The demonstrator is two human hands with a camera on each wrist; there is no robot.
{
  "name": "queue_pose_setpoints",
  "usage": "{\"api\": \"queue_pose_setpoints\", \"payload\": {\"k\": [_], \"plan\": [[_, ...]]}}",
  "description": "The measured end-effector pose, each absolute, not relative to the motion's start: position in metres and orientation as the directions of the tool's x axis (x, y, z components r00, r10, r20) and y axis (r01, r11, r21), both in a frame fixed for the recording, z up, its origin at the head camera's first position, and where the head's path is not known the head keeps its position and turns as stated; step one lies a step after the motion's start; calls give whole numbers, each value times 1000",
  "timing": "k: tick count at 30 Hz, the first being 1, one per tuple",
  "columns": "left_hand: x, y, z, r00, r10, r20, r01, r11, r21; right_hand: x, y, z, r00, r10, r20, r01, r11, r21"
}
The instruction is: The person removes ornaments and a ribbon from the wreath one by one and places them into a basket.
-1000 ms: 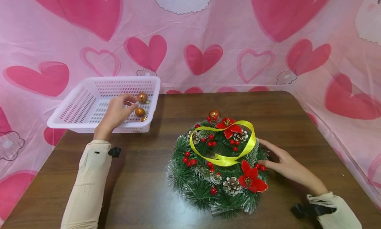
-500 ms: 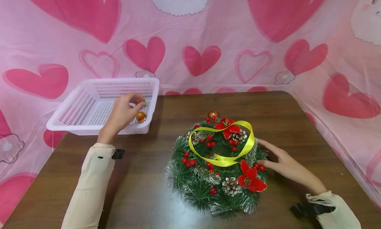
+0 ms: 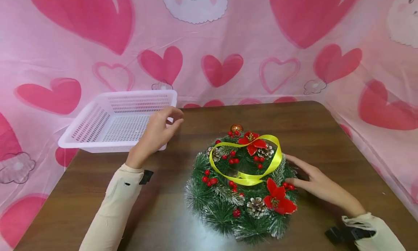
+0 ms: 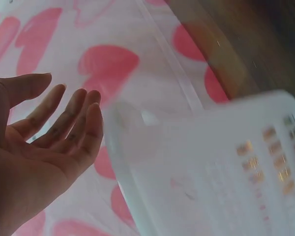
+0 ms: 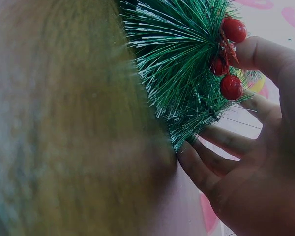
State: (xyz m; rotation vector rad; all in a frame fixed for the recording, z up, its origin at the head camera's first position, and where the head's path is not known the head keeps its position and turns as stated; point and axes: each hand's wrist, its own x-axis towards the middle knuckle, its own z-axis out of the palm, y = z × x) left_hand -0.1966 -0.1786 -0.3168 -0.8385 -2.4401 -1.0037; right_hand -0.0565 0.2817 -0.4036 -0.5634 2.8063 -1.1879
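Note:
A green wreath [image 3: 241,185] with red berries, pine cones, red flowers and a yellow ribbon [image 3: 248,176] lies on the brown table [image 3: 163,214]. An orange ball [image 3: 236,128] sits at its far edge. My right hand [image 3: 313,184] holds the wreath's right rim. In the right wrist view its thumb [image 5: 265,54] lies by the berries [image 5: 231,86] and its fingers curl under the needles. My left hand [image 3: 158,129] hovers at the near right corner of the white basket [image 3: 140,95]. The left wrist view shows the left hand [image 4: 49,147] with straight fingers and a bare palm.
The basket stands at the table's back left, partly over the edge. A pink cloth with hearts [image 3: 222,66] hangs behind and on both sides. Bare table lies between the basket and the wreath and along the front left.
My left hand has risen out of the basket and moved right, toward its corner. The orange balls seen in the basket earlier are no longer in view. The right hand has stayed on the wreath.

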Motion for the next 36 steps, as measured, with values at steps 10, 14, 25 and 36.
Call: {"api": "queue_pose_setpoints", "payload": {"k": [10,14,25,36], "plan": [[-211,-136,-327,-760,468,450,646,477,596,-60,280,-401,-939,-337,67,-284,650,-705],[-221,-121,-332,-748,504,431,654,450,608,-60,281,-399,-943,-328,55,-274,670,-690],[-240,-92,-352,-772,533,345,584,383,715,-59,282,-402,-939,-338,70,-281,630,-724],[-263,-68,-371,-760,578,298,557,342,757,-57,280,-405,-936,-342,80,-288,616,-733]]}}
